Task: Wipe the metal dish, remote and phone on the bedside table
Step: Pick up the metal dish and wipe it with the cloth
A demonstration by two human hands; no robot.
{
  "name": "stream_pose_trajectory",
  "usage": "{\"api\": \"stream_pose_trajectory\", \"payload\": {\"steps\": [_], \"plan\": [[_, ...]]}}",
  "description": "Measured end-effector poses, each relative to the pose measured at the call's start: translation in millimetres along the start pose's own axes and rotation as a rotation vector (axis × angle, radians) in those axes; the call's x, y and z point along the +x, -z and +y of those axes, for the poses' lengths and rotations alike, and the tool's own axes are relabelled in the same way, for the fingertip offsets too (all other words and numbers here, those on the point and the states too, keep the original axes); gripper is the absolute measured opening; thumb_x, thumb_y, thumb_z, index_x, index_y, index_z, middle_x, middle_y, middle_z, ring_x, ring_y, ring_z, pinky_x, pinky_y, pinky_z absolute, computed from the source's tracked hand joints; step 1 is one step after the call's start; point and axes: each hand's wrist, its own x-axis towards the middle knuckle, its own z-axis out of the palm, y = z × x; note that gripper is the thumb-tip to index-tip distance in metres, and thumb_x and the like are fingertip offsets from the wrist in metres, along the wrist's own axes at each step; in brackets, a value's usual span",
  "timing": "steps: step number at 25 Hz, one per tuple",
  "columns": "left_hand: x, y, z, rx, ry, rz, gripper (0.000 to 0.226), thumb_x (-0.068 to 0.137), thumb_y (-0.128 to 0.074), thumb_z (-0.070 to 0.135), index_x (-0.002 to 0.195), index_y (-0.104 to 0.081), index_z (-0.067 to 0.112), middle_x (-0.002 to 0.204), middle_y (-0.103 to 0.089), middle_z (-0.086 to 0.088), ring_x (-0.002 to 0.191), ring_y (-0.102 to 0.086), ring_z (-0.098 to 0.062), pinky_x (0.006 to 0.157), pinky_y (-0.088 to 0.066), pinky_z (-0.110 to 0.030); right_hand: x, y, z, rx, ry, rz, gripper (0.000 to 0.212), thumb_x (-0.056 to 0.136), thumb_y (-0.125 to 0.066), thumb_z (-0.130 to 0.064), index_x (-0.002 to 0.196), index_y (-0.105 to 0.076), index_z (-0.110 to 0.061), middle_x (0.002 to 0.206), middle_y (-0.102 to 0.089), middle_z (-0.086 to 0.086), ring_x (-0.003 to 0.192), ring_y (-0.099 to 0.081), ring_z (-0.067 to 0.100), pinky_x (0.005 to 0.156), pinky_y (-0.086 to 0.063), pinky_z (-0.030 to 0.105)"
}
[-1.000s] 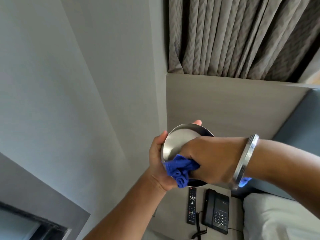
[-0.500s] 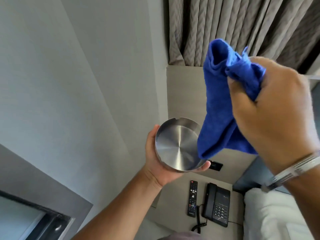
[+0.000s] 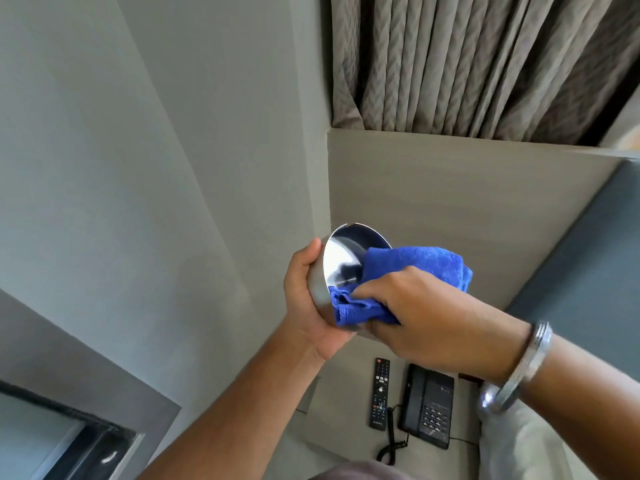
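My left hand holds a round metal dish tilted on its side, high above the bedside table. Its shiny inside faces right. My right hand grips a blue cloth and presses it into the dish's lower inside and over its rim. On the table below lie a black remote and, to its right, a black phone with a coiled cord.
A grey wall stands to the left and a beige panel behind the table. Pleated curtains hang above the panel. A grey headboard and a white pillow lie to the right.
My right hand came down from head height with the cloth and pushed it into the dish. My left hand tipped the dish from face-up onto its side.
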Motion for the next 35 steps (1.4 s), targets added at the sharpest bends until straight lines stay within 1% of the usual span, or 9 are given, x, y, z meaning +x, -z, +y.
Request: {"api": "stream_pose_trajectory", "payload": {"steps": [2,7,10,14,16,20,24,29,35], "plan": [[0,-4,-7,0.051,-0.022,-0.004,0.053,0.084,-0.055,0.055,0.1,-0.075,0.008,0.095,-0.075,-0.01,0.096,-0.07,-0.026,0.086,-0.054,-0.035,-1,1,-3,0.225,-0.123,-0.011,0.024,0.086,-0.058,-0.02,0.067,-0.051,-0.008,0.058,-0.053,0.005,0.05,-0.042,0.007,0.049,-0.035,0.019],[14,-14,-9,0.171,-0.157,0.049,0.086,0.076,-0.073,0.049,0.147,-0.044,0.012,0.129,-0.063,-0.016,0.118,-0.06,-0.033,0.095,-0.052,-0.043,9,8,-4,1.765,-0.565,0.244,0.019,0.09,-0.06,-0.014,0.105,-0.064,-0.003,0.095,-0.075,0.016,0.088,-0.072,0.024,0.072,-0.059,0.035],[16,-1,8,0.06,-0.179,0.036,0.066,0.077,-0.068,0.05,0.13,-0.058,0.013,0.125,-0.059,-0.014,0.116,-0.058,-0.034,0.1,-0.045,-0.047,1,30,11,1.614,-0.499,0.694,0.007,0.09,-0.06,-0.011,0.095,-0.065,-0.01,0.082,-0.077,0.006,0.08,-0.073,0.02,0.059,-0.059,0.032],[15,8,20,-0.114,-0.1,-0.077,0.055,0.084,-0.055,0.057,0.127,-0.054,0.022,0.151,-0.03,-0.019,0.137,-0.031,-0.041,0.108,-0.024,-0.065,-18,77,29,0.831,-0.272,1.109,0.016,0.084,-0.062,-0.026,0.069,-0.066,-0.028,0.062,-0.067,-0.015,0.063,-0.065,0.003,0.058,-0.051,0.022],[22,-5,15,-0.125,-0.047,-0.134,0.065,0.086,-0.053,0.06,0.14,-0.041,0.026,0.163,-0.016,-0.021,0.148,-0.018,-0.043,0.109,-0.026,-0.066,-7,65,16,0.406,-0.152,0.949,0.013,0.084,-0.059,-0.025,0.073,-0.064,-0.03,0.063,-0.064,-0.02,0.057,-0.058,-0.003,0.054,-0.045,0.016],[29,-17,10,-0.096,0.008,-0.136,0.067,0.086,-0.059,0.056,0.135,-0.06,0.012,0.137,-0.062,-0.013,0.131,-0.054,-0.03,0.108,-0.044,-0.043,20,3,7,-0.161,-0.079,0.336,0.044,0.087,-0.045,-0.017,0.131,-0.05,-0.017,0.137,-0.054,0.0,0.132,-0.041,0.018,0.108,-0.029,0.026],[26,-21,10,-0.024,-0.06,-0.141,0.067,0.076,-0.07,0.05,0.129,-0.063,0.01,0.12,-0.07,-0.014,0.114,-0.065,-0.03,0.093,-0.054,-0.04,14,2,18,-0.18,-0.149,0.249,0.042,0.089,-0.039,-0.022,0.129,-0.051,-0.018,0.134,-0.055,-0.003,0.127,-0.045,0.018,0.106,-0.035,0.03],[30,-27,1,0.097,-0.172,-0.11,0.095,0.069,-0.077,0.048,0.151,-0.041,0.016,0.12,-0.063,-0.014,0.104,-0.063,-0.029,0.09,-0.054,-0.038,-11,1,1,-0.194,-0.186,0.122,0.026,0.086,-0.036,-0.035,0.069,-0.044,-0.017,0.057,-0.049,-0.002,0.055,-0.046,0.018,0.048,-0.035,0.03],[36,-20,-11,0.079,-0.132,-0.346,0.086,0.087,-0.067,0.037,0.158,-0.022,0.023,0.132,-0.056,-0.023,0.114,-0.059,-0.035,0.099,-0.048,-0.045,1,11,-12,1.253,-0.456,0.324,0.023,0.091,-0.055,-0.022,0.077,-0.068,-0.011,0.072,-0.071,0.002,0.065,-0.066,0.015,0.062,-0.053,0.03]]}}
